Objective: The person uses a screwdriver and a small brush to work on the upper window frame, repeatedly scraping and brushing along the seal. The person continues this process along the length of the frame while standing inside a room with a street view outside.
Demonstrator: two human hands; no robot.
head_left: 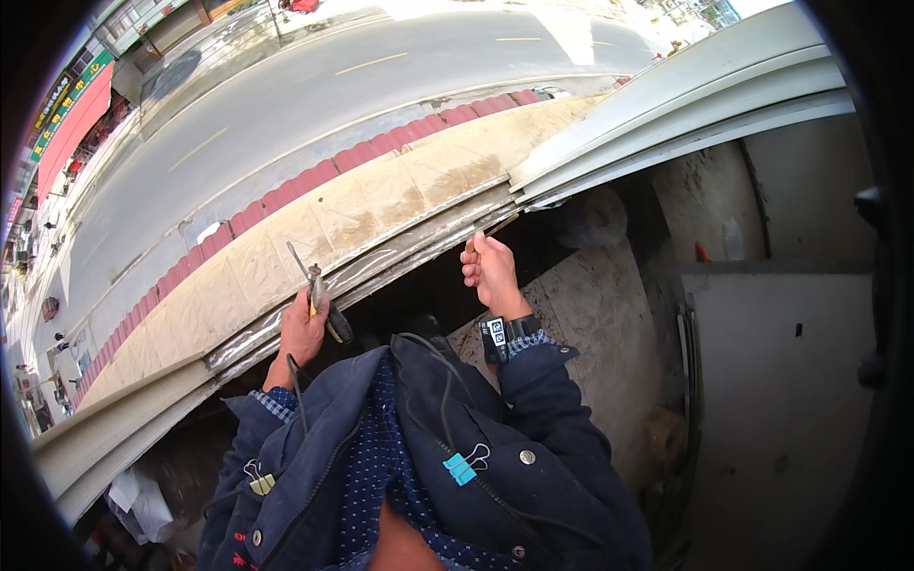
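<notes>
Window track (409,252), head view: the long rail runs obliquely under your left hand (303,328) and just beyond the fingertips of your right hand (488,271). The likeliest mishap is a dropped tool: should your left grip loosen, the slim-shafted tool (298,258), which points outward from that hand, could slide over the beige ledge (381,195) beyond it toward the red tiled strip (302,185) farther out. A second risk, if your right fingers carry a small part, is its loss into the dark space below that hand. Note your left fingers, curled firmly around the tool, with a dark handle end (340,328) showing to their right. Your right fingers are bent inward, thumb pressed to forefinger; whether anything lies between them you cannot tell at this scale.
</notes>
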